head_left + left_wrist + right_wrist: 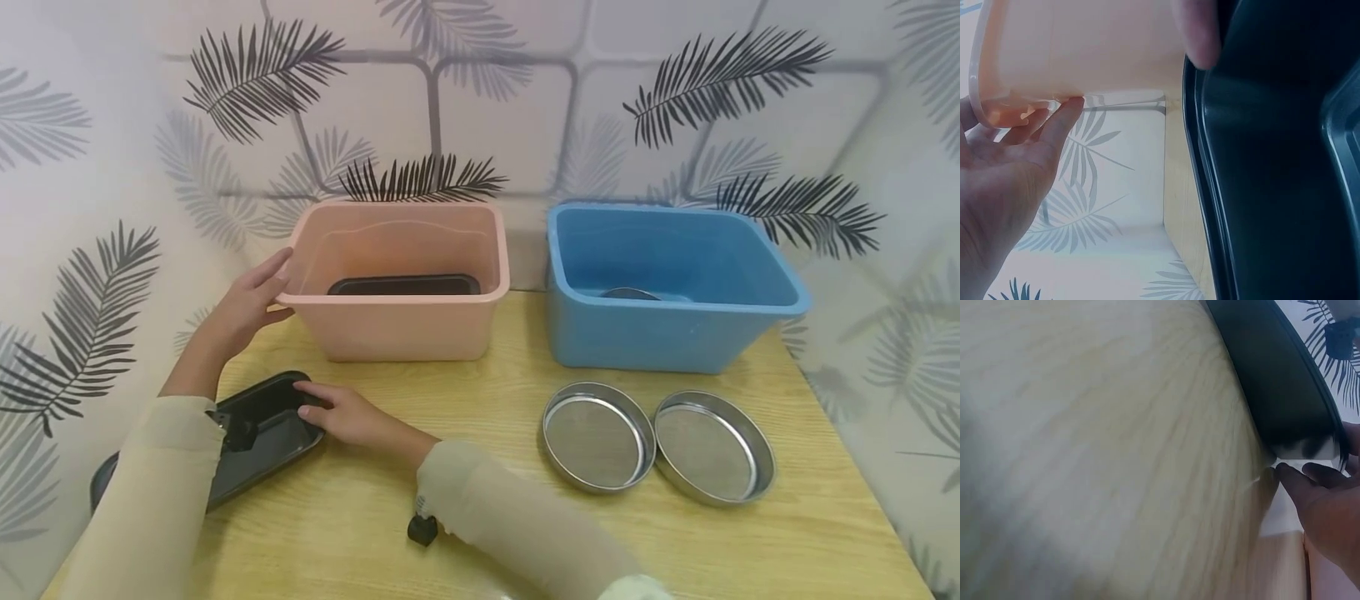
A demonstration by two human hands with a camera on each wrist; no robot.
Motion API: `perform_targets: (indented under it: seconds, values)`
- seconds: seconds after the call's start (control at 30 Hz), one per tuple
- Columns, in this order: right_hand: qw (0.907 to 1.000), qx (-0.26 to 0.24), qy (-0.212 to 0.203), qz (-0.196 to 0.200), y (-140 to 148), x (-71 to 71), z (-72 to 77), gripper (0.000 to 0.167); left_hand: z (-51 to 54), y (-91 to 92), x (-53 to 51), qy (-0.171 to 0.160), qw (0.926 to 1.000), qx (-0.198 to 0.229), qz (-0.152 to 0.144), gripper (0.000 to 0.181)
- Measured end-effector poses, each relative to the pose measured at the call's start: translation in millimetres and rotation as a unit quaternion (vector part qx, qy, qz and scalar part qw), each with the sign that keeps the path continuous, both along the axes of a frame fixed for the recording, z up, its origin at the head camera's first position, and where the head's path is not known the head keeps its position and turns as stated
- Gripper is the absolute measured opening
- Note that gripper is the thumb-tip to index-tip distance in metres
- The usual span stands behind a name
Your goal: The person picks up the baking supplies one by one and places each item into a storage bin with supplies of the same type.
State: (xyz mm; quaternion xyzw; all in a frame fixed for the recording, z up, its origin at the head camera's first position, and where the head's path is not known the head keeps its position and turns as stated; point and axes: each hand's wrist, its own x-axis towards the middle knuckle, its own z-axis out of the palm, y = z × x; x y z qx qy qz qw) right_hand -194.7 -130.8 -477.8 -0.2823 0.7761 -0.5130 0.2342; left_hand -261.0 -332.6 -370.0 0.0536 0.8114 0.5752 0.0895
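Head view: right hand (352, 414), fingers part-closed, pinches end of black tray (276, 435); left hand (238, 315) grips rim of pink bin (405, 331).
Tray lies front-left of bin; good handling likely needs a firm pinch over its rim, tray level, bin steadied.

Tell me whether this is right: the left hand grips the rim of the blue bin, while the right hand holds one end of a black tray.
The bin is wrong: the left hand grips the rim of the pink bin, as the head view shows. The right hand does hold one end of a black tray.
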Motion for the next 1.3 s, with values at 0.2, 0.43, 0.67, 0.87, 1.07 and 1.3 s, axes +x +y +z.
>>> perform_targets:
  seconds: [0.2,0.43,0.67,0.87,1.07,1.3]
  values:
    - [0.9992,0.003,-0.031,-0.025,-6.9,8.4,2.0,0.055,-2.4,-2.0,-0.1,0.006,1.0,0.002,-0.005,0.066]
    - [0.9984,-0.009,-0.043,-0.037,-5.0,10.7,3.1,0.055,-4.6,-2.0,-2.7,0.006,1.0,0.001,-0.007,0.065]
    - [0.9966,-0.012,-0.053,-0.061,0.2,8.0,1.2,0.056,-3.8,-1.8,-2.6,0.004,1.0,0.005,-0.005,0.066]
    - [0.9952,-0.022,-0.055,-0.079,13.3,4.9,2.2,0.056,-1.9,-0.5,0.7,0.004,0.9999,0.014,-0.001,0.065]
    - [0.9931,-0.043,-0.067,-0.087,32.2,0.3,0.6,0.056,-1.1,0.4,0.6,0.004,0.9999,0.012,-0.004,0.065]
    - [0.9882,-0.066,-0.099,-0.097,56.0,-5.8,3.2,0.056,-0.6,-0.6,-0.1,-0.002,0.9999,0.016,-0.002,0.067]
